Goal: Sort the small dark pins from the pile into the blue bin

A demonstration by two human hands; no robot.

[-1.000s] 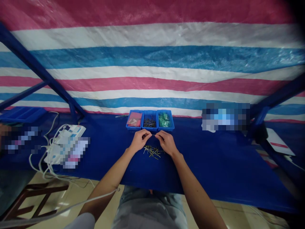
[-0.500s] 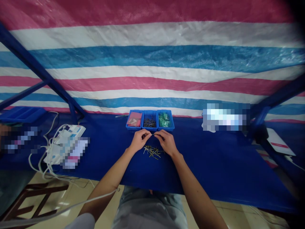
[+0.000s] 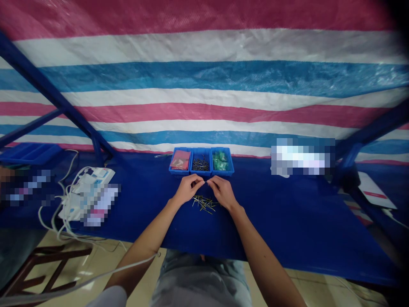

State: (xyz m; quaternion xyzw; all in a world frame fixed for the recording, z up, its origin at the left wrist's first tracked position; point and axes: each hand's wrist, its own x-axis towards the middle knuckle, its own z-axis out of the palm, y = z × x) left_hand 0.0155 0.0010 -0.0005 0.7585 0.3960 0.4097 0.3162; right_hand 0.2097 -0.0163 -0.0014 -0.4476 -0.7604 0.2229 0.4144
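Note:
In front of the blue bins, my left hand (image 3: 189, 187) and my right hand (image 3: 225, 191) are both closed in a pinch, fingertips almost meeting. A thin metal pin (image 3: 206, 182) spans the small gap between them, mostly hidden by the fingers. Just below the hands, a loose pile of thin brass-coloured pins (image 3: 203, 204) lies on the blue table (image 3: 271, 217). The middle bin (image 3: 201, 173) holds many dark metal pieces, perhaps screws. The left bin (image 3: 179, 172) contains a red packet, and the right bin (image 3: 223, 173) holds green plastic-looking pieces.
At left lie white power strips (image 3: 102, 174) with tangled cables and a blurred-out item. A blue divided tray (image 3: 32, 153) stands farther left. On the right are a blurred bright object (image 3: 298, 157) and a white device (image 3: 375, 189). Blue frame bars (image 3: 54, 94) slant up both sides.
My fingertips have drawn closer together, so less of the pin shows between them. My left fingers have shifted slightly right and down. The pile and bins stay put.

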